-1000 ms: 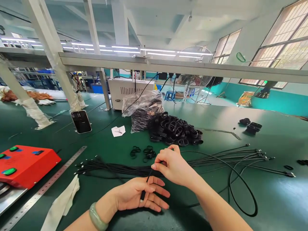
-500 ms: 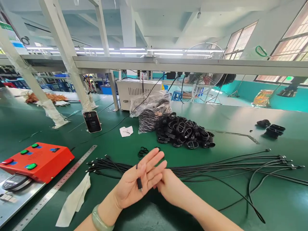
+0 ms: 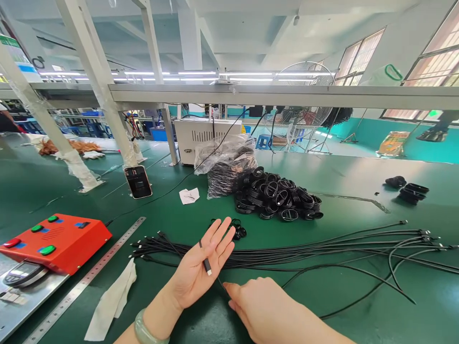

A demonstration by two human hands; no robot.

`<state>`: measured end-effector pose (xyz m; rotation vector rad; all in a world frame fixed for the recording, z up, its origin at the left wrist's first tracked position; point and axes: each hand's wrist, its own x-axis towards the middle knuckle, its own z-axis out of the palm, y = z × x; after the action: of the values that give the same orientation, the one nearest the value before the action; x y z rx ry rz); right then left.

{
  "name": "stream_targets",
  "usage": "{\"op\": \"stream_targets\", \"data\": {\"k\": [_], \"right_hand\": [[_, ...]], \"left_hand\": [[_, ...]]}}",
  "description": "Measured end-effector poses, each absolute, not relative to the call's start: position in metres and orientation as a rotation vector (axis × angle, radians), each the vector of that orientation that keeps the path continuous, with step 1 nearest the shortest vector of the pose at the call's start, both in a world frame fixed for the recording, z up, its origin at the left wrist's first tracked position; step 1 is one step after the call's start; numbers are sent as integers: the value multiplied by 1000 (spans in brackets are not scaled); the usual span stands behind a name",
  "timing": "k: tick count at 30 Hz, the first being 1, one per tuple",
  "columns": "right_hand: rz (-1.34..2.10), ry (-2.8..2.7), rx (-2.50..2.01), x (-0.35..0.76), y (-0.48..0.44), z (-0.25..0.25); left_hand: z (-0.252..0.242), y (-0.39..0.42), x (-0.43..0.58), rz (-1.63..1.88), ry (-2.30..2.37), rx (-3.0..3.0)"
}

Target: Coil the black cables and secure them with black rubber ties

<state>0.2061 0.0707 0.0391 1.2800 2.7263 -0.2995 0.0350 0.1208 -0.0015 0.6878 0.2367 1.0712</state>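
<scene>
My left hand (image 3: 195,274) is palm up in the middle, its fingers stretched out and its thumb laid over a black cable. The cable's connector plug (image 3: 207,266) rests on the palm, metal tip toward me. To the right and lower, my right hand (image 3: 261,303) is closed, thumb and forefinger pinching a stretch of black cable just past the left hand. Behind both hands lies a bundle of black cables (image 3: 272,255), plugs at both ends. Small black loops (image 3: 238,230) sit behind my left fingertips, partly hidden.
A heap of coiled black cables (image 3: 279,196) lies beside a plastic bag (image 3: 227,177). At left are a red-orange box with buttons (image 3: 60,239), a steel ruler (image 3: 89,274) and a white strip (image 3: 111,303). A phone (image 3: 138,182) leans on a post.
My right hand has moved down, away from my left fingers, pulling along the cable. My left hand has shifted slightly left. A loose cable loop at right has slid and opened out.
</scene>
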Motion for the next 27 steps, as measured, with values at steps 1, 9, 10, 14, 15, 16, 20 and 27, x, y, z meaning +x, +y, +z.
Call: {"op": "stream_targets", "data": {"k": [1,9,10,14,15,16,20,27], "right_hand": [[-281,2736,1267,208,69,42],[-662,3160,1314,232,90,63],[-759,3190,1362,235,97,63],[-1227,3131,1458,239,120,52],[-1363,3110,1434,238,124,47],[-1491,3094,1409,236,126,43],[-1824,3046,1524,226,133,25],[-1649,2932,1541,208,122,5]], "left_hand": [[-2,121,35,1074,255,692],[-6,110,41,830,314,770],[-7,108,43,747,303,793],[-7,100,51,497,288,911],[-6,99,52,471,294,933],[-6,98,53,459,303,943],[-3,97,53,540,350,874],[4,104,37,694,297,770]]}}
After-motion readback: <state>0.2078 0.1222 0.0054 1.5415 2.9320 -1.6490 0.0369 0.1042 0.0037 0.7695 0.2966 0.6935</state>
